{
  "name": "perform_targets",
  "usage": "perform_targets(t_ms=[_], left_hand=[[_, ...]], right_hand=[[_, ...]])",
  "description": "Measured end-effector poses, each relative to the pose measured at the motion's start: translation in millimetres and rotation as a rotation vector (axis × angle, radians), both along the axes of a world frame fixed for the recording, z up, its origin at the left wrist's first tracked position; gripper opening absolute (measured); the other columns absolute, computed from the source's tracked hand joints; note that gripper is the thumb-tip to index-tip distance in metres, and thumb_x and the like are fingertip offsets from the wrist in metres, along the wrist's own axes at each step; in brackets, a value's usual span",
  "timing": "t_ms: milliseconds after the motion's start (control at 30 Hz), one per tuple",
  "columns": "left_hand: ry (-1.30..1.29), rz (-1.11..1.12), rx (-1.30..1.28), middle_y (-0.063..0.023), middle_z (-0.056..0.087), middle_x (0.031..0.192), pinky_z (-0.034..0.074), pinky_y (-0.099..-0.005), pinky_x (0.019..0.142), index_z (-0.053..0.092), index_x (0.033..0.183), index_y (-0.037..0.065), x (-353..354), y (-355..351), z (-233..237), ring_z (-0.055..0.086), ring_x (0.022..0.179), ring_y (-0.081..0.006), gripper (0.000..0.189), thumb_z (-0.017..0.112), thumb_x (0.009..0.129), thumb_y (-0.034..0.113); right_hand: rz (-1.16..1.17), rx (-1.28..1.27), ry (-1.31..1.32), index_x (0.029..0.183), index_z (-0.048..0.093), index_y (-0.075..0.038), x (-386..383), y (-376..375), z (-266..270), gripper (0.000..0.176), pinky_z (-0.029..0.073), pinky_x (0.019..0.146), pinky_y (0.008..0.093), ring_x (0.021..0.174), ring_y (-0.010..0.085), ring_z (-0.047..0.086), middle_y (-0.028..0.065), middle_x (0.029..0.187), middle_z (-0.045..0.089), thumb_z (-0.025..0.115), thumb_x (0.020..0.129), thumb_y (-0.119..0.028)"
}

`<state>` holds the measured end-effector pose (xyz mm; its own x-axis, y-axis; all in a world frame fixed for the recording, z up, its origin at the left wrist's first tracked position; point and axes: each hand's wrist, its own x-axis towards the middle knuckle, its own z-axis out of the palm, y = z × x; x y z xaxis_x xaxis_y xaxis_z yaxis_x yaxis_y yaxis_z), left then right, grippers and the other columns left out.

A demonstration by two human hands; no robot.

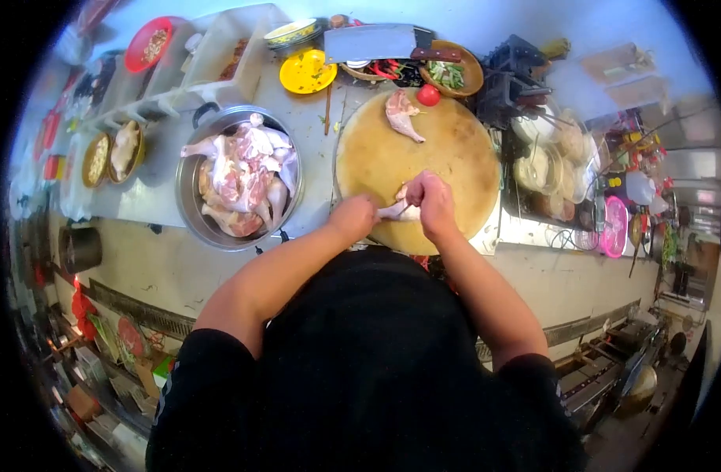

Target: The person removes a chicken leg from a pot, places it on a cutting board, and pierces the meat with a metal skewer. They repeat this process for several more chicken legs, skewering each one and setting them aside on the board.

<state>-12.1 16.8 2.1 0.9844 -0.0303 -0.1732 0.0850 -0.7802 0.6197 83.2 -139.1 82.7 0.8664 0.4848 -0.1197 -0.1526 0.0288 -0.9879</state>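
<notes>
A raw chicken leg (408,212) lies near the front edge of a round wooden chopping board (376,153). My left hand (356,218) is closed around its thin bone end. Over the thicker end, my right hand (431,203) is curled shut on the meat; its fingertips are partly hidden. Another raw chicken leg (402,116) rests toward the back of the board, beside a small round red object (428,96). To the left stands a metal pot (184,197) heaped with raw chicken legs (242,177).
Behind the board, a cleaver (370,44) lies across bowls of chillies and chopped greens. A yellow plate (307,71) and a chopstick-like stick (327,110) are left of it. Clear plastic bins (211,71) stand back left. Black racks (511,79) and covered bowls (539,167) line the right.
</notes>
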Motion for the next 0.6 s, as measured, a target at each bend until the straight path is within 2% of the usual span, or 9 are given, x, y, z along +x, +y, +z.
perform_targets(t_ms=[133, 200, 233, 333, 367, 400, 467, 500, 600], left_hand=[[-0.061, -0.006, -0.030, -0.0174, 0.062, 0.087, 0.049, -0.0479, 0.074, 0.065, 0.081, 0.004, -2.6, -2.1, -7.1, 0.061, 0.084, -0.0386, 0.023, 0.068, 0.080, 0.027], [-0.036, -0.017, -0.013, -0.0179, 0.062, 0.089, 0.049, -0.0477, 0.074, 0.065, 0.081, 0.004, 2.4, -3.2, -6.6, 0.061, 0.085, -0.0382, 0.022, 0.068, 0.079, 0.025], [-0.038, -0.017, -0.012, -0.0179, 0.062, 0.089, 0.049, -0.0477, 0.074, 0.065, 0.081, 0.004, 3.2, -2.5, -5.0, 0.061, 0.085, -0.0382, 0.022, 0.068, 0.079, 0.025], [-0.040, -0.011, -0.007, -0.0180, 0.061, 0.088, 0.049, -0.0476, 0.074, 0.064, 0.081, 0.004, -7.8, -2.4, -6.6, 0.061, 0.086, -0.0375, 0.021, 0.069, 0.079, 0.023], [-0.066, -0.013, -0.005, -0.0178, 0.061, 0.088, 0.048, -0.0476, 0.074, 0.065, 0.081, 0.004, -6.6, -3.3, -8.0, 0.061, 0.086, -0.0375, 0.020, 0.070, 0.078, 0.023], [-0.101, -0.022, 0.002, -0.0175, 0.062, 0.088, 0.048, -0.0476, 0.074, 0.065, 0.081, 0.004, -1.4, -3.0, -7.7, 0.060, 0.086, -0.0375, 0.020, 0.070, 0.078, 0.023], [-0.077, -0.032, -0.006, -0.0175, 0.062, 0.089, 0.048, -0.0477, 0.074, 0.065, 0.082, 0.004, 2.8, -4.0, -9.1, 0.060, 0.086, -0.0374, 0.020, 0.070, 0.078, 0.023], [-0.037, -0.023, -0.017, -0.0174, 0.062, 0.090, 0.048, -0.0477, 0.074, 0.065, 0.082, 0.004, 2.8, -3.6, -8.6, 0.060, 0.086, -0.0374, 0.020, 0.070, 0.078, 0.023], [-0.035, -0.049, 0.043, -0.0166, 0.062, 0.091, 0.048, -0.0476, 0.074, 0.065, 0.080, 0.004, -3.5, -1.2, -13.6, 0.060, 0.086, -0.0370, 0.020, 0.070, 0.078, 0.023]], right_hand=[[-0.011, 0.136, -0.184, 0.064, 0.045, -0.003, -2.4, -1.9, 30.0, 0.039, 0.040, 0.058, 0.0296, 0.058, 0.0177, 0.045, 0.0079, 0.061, 0.047, 0.034, 0.098, -0.018], [0.060, -0.154, -0.234, 0.064, 0.044, -0.003, -6.0, -5.6, 7.0, 0.039, 0.040, 0.058, 0.0301, 0.058, 0.0174, 0.045, 0.0069, 0.060, 0.046, 0.034, 0.098, -0.019], [0.068, -0.038, -0.076, 0.064, 0.044, -0.002, -3.9, -5.6, -0.4, 0.039, 0.040, 0.058, 0.0308, 0.060, 0.0176, 0.046, 0.0075, 0.061, 0.046, 0.034, 0.098, -0.018], [0.018, -0.051, -0.246, 0.065, 0.044, -0.002, -1.2, -5.2, 23.3, 0.040, 0.040, 0.058, 0.0316, 0.060, 0.0175, 0.046, 0.0076, 0.060, 0.045, 0.032, 0.099, -0.019], [0.006, 0.128, -0.156, 0.065, 0.045, -0.001, -2.5, -0.7, 40.4, 0.040, 0.039, 0.057, 0.0324, 0.059, 0.0186, 0.046, 0.0086, 0.060, 0.045, 0.033, 0.098, -0.019], [-0.003, 0.129, -0.162, 0.065, 0.045, -0.001, -2.7, -3.1, 30.4, 0.040, 0.039, 0.057, 0.0324, 0.059, 0.0186, 0.046, 0.0086, 0.060, 0.045, 0.033, 0.098, -0.019], [0.060, -0.222, -0.408, 0.065, 0.045, -0.001, -0.3, -11.0, -7.7, 0.039, 0.039, 0.058, 0.0331, 0.059, 0.0195, 0.045, 0.0085, 0.061, 0.044, 0.033, 0.097, -0.018], [0.070, -0.175, -0.214, 0.064, 0.044, -0.001, -5.1, -8.2, -2.7, 0.038, 0.039, 0.058, 0.0334, 0.059, 0.0206, 0.045, 0.0094, 0.061, 0.045, 0.034, 0.096, -0.017], [0.061, -0.123, -0.381, 0.065, 0.045, -0.001, -3.6, -7.3, 23.2, 0.039, 0.039, 0.058, 0.0330, 0.059, 0.0205, 0.045, 0.0091, 0.061, 0.044, 0.032, 0.097, -0.019]])
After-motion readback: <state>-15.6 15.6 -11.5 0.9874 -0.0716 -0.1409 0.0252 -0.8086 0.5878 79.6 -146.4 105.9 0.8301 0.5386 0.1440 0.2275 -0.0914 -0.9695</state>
